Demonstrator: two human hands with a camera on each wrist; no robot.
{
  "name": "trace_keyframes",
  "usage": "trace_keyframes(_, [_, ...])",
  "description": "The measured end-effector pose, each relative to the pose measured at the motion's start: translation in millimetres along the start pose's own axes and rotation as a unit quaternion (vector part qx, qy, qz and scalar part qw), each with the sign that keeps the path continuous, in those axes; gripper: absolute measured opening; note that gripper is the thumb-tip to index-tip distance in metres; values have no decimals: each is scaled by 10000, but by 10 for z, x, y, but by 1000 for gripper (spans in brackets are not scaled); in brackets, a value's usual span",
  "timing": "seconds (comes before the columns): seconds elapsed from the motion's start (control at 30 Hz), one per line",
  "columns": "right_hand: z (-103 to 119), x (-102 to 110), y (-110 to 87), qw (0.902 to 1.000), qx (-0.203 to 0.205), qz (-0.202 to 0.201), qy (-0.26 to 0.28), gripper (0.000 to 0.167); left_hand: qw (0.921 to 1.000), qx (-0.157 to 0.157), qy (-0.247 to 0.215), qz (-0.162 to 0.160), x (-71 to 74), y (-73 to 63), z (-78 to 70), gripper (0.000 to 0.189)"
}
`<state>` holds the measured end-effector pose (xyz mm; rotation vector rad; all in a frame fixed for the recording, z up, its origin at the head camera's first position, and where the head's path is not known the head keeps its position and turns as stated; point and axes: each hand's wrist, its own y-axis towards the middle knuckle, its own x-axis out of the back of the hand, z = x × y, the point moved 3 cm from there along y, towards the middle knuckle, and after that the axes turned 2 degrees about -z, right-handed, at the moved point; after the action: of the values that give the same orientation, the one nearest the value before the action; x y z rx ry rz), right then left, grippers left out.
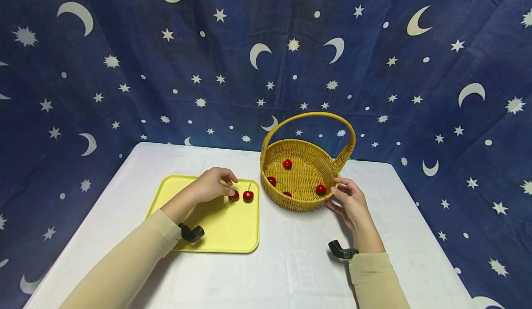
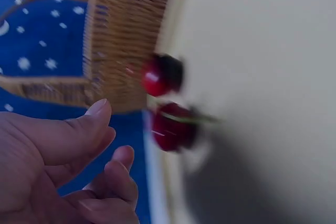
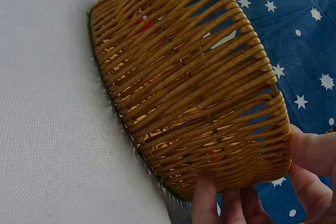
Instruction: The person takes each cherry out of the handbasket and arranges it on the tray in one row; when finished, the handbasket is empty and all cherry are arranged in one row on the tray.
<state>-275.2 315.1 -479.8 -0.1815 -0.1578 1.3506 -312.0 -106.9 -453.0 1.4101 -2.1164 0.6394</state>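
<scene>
Two red cherries lie on the yellow tray: one cherry [image 1: 248,196] with its stem up, the other cherry [image 1: 234,196] partly behind my left hand [image 1: 211,185]. That hand hovers over the tray, fingers loosely bent and holding nothing; the left wrist view shows a gap between its fingertips and the nearer cherry [image 2: 172,128]. My right hand [image 1: 351,202] holds the woven basket [image 1: 300,204] at its right side, thumb at the rim and fingers against the outer wall [image 3: 184,77]. Inside the basket are several more cherries, among them one cherry [image 1: 320,190] near the right hand.
The yellow tray [image 1: 220,235] lies left of the basket on a white-covered table [image 1: 299,272]. A tall arched handle [image 1: 309,114] rises over the basket. Behind the table hangs a blue cloth [image 1: 232,106] with moons and stars.
</scene>
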Motion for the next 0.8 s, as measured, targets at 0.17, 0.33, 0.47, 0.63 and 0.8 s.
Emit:
trace_keyframes(0.17, [1, 16, 9, 10000, -12, 10, -66, 38, 9976, -683, -38, -57, 23, -39, -442, 24])
trace_keyframes(0.33, [2, 40, -5, 10000, -33, -4, -52, 38, 9900, -1298, -483, 285, -120, 30, -882, 28])
trace_keyframes(0.47, [2, 35, -3, 10000, -45, -22, -7, 38, 9843, -1486, -738, 608, -302, 192, -1089, 33])
trace_keyframes(0.63, [0, 5, 12, 10000, -61, 5, -33, 38, 9762, -1663, -812, 1133, -538, 458, -1198, 38])
trace_keyframes(0.8, [-3, -13, 16, 10000, -36, 21, -36, 38, 9731, -1647, -455, 1545, -728, 708, -1207, 40])
